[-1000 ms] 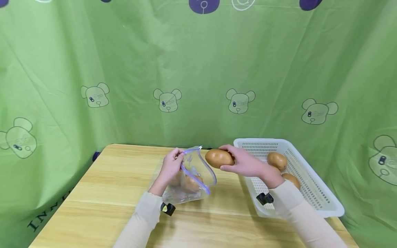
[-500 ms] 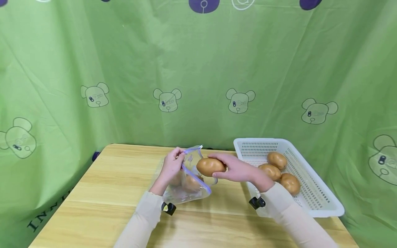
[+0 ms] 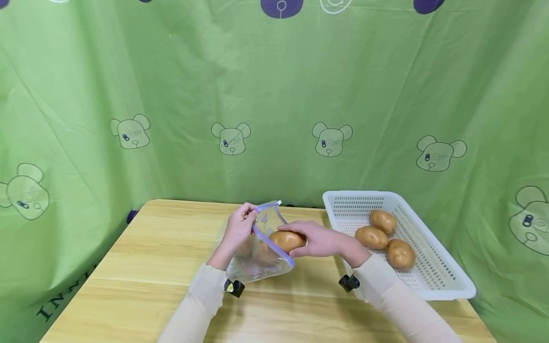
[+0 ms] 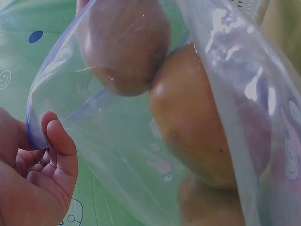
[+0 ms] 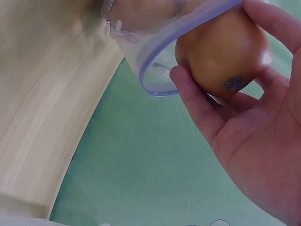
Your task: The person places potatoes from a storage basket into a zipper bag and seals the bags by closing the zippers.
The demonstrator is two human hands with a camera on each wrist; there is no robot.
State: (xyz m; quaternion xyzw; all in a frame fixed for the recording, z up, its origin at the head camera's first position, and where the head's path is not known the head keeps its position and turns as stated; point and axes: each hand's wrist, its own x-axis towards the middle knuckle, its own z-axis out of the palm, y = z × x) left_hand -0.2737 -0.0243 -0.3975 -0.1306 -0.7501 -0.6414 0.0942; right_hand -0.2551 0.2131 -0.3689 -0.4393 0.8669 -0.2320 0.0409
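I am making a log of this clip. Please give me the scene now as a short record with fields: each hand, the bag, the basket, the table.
left hand: pinches the bag's rim, holds the mouth open
right hand: grips a potato at the bag's mouth, partly inside
bag: clear, purple zip rim, rests on the table, other potatoes already inside
basket: white, perforated, at the right, holds three potatoes
table: light wood
backdrop: green cloth with bear prints
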